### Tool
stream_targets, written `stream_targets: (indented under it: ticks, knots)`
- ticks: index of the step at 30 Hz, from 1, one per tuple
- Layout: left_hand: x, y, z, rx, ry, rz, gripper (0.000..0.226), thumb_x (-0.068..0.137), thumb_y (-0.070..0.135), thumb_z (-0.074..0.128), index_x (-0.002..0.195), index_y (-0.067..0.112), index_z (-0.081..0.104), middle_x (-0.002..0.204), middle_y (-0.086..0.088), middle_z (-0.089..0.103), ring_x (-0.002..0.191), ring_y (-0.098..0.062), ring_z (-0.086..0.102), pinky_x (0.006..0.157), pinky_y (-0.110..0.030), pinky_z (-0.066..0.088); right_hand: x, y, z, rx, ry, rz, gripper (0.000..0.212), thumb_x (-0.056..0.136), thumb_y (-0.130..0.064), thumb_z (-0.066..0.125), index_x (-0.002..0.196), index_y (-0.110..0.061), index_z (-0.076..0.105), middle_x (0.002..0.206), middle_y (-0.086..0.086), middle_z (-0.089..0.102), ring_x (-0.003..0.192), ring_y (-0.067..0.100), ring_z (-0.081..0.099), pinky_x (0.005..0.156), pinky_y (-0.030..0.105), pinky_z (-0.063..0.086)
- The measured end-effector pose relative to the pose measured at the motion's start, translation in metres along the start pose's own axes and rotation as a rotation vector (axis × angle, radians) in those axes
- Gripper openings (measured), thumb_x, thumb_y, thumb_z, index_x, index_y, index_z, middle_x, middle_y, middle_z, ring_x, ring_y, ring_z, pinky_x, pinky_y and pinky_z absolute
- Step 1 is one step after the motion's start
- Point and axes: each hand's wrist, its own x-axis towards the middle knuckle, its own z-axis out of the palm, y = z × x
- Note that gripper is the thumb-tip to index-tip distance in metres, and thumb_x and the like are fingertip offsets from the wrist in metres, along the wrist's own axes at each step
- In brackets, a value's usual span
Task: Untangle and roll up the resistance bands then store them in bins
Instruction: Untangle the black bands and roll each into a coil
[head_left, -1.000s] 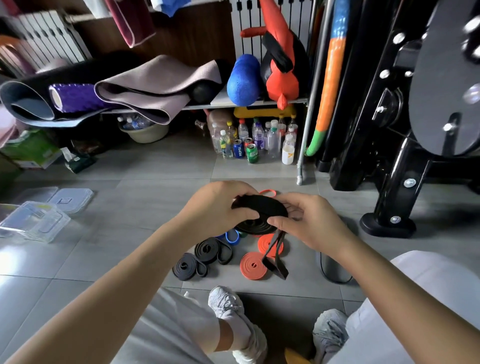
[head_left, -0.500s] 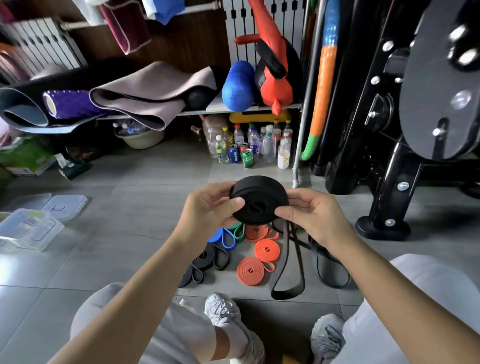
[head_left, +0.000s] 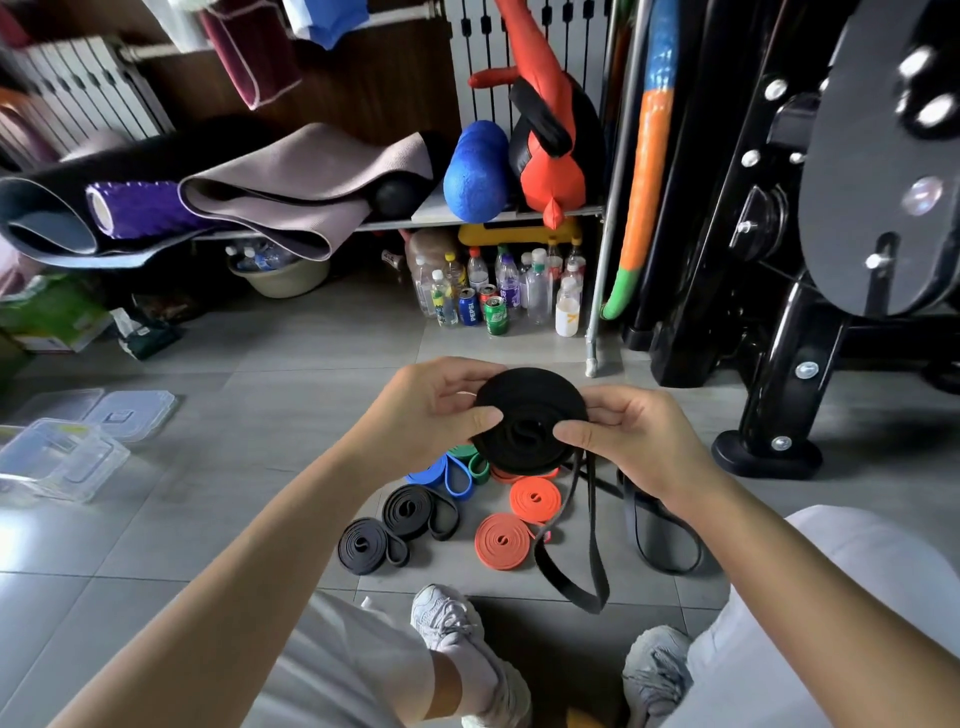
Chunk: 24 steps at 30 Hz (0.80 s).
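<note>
Head-worn camera looks forward and down, close over the floor (head_left: 260, 374).

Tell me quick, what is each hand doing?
Left hand: closed, pinching the black roll.
Right hand: closed, pinching the same roll on its other side.

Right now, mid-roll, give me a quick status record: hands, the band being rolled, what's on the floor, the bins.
Left hand: grips black band coil at its left edge
Right hand: pinches the coil's right edge
Coil: mostly wound; loose tail hangs toward the floor
Rolled on floor: black rolls, orange rolls
Partly hidden behind coil: blue band, green band
Unrolled: loose black band near right leg
Bin: clear bin far left, apart from bands
</note>
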Motion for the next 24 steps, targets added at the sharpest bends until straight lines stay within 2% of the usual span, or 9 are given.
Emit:
stream_targets:
  ticks: [5,9,13,15,17,20,22,24]
  knots:
    - [-0.001,-0.003,0.0,-0.044,0.077,-0.072,0.033,0.08,-0.006,0.066,0.094,0.023,0.064,0.094,0.0,0.07,0.078,-0.008,0.07,0.066,-0.025,0.058,0.002,-0.003,0.002,-0.042,0.009,0.001,0.024,0.062,-0.019,0.076,0.084,-0.027,0.07,0.085,-0.008,0.075,0.084,0.01,0.071,0.07,0.014,0.053]
    - [-0.002,-0.009,0.003,-0.072,0.136,-0.035,0.032,0.08,-0.005,0.066,0.091,0.026,0.066,0.081,0.01,0.073,0.074,-0.005,0.069,0.061,-0.02,0.056,0.003,-0.006,0.004,-0.053,0.012,-0.009,0.025,0.059,-0.022,0.076,0.084,-0.026,0.071,0.085,-0.005,0.075,0.084,0.012,0.072,0.071,0.017,0.054]
    - [-0.003,-0.013,0.005,-0.042,0.147,-0.038,0.032,0.082,-0.004,0.065,0.091,0.027,0.065,0.08,0.012,0.073,0.077,-0.005,0.069,0.067,-0.022,0.056,0.004,-0.008,0.003,-0.136,0.021,-0.023,0.025,0.062,-0.021,0.079,0.085,-0.029,0.07,0.088,-0.006,0.075,0.086,0.011,0.071,0.075,0.018,0.054]
    - [-0.002,-0.013,0.003,0.053,0.092,-0.037,0.032,0.082,-0.003,0.065,0.09,0.027,0.063,0.085,0.012,0.07,0.079,-0.003,0.067,0.071,-0.02,0.055,0.004,-0.008,0.001,-0.224,0.016,-0.027,0.028,0.068,-0.013,0.08,0.087,-0.031,0.07,0.091,-0.005,0.075,0.087,0.008,0.071,0.079,0.019,0.054]
    - [-0.001,-0.01,0.0,0.282,0.001,-0.03,0.031,0.08,0.005,0.07,0.093,0.031,0.058,0.094,0.017,0.063,0.087,-0.002,0.064,0.074,-0.018,0.053,0.003,-0.007,0.001,-0.313,-0.001,-0.026,0.031,0.071,-0.01,0.079,0.089,-0.033,0.07,0.093,-0.005,0.075,0.087,0.007,0.07,0.082,0.026,0.056]
    - [0.002,-0.008,0.002,0.6,-0.057,-0.004,0.044,0.075,0.021,0.076,0.112,0.032,0.055,0.099,0.024,0.055,0.092,-0.002,0.058,0.076,-0.02,0.049,0.004,-0.005,0.004,-0.403,-0.034,-0.002,0.029,0.072,-0.011,0.08,0.095,-0.027,0.072,0.092,-0.004,0.075,0.087,0.01,0.071,0.085,0.039,0.056]
    - [0.004,-0.007,0.007,0.658,-0.053,0.025,0.033,0.074,0.022,0.076,0.102,0.031,0.059,0.086,0.018,0.059,0.083,-0.008,0.058,0.07,-0.02,0.047,0.006,-0.005,0.008,-0.426,-0.046,-0.014,0.031,0.071,-0.012,0.081,0.098,-0.024,0.072,0.093,-0.003,0.075,0.088,0.009,0.071,0.086,0.039,0.056]
    - [0.006,-0.007,0.007,0.602,-0.028,0.012,0.025,0.073,0.019,0.077,0.084,0.031,0.058,0.077,0.01,0.063,0.078,-0.017,0.06,0.069,-0.029,0.05,0.006,-0.009,0.008,-0.382,-0.035,-0.012,0.034,0.068,-0.016,0.082,0.096,-0.032,0.071,0.094,-0.006,0.074,0.088,0.007,0.07,0.087,0.034,0.055]
